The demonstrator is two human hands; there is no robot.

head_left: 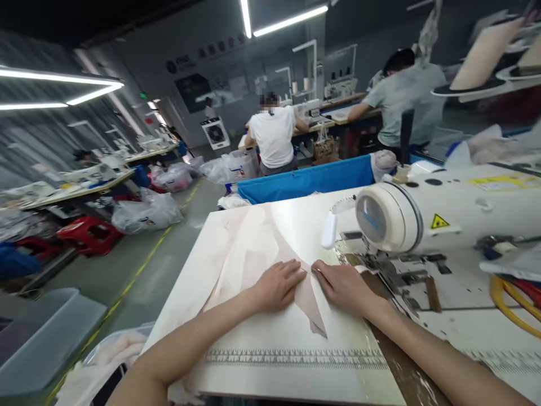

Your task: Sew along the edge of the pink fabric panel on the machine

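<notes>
A thin pale pink fabric piece (311, 309) lies on the white sewing table (262, 380), narrowing to a point towards the near edge. My left hand (279, 286) rests on it, palm down, with fingers stretched out. Just to the right, my right hand (343, 287) pinches the fabric's edge between thumb and fingers. More sheer pale fabric (236, 248) spreads over the table's left part. The white sewing machine (448, 208) stands to the right of my right hand, its needle area partly hidden behind the head.
A printed ruler strip (296, 357) runs along the table's near side. Yellow-handled scissors (513, 304) lie at the far right. Beyond the table is a blue cloth bin (308, 179). A clear plastic tub (46, 338) stands on the floor at left. Two people sit working further back.
</notes>
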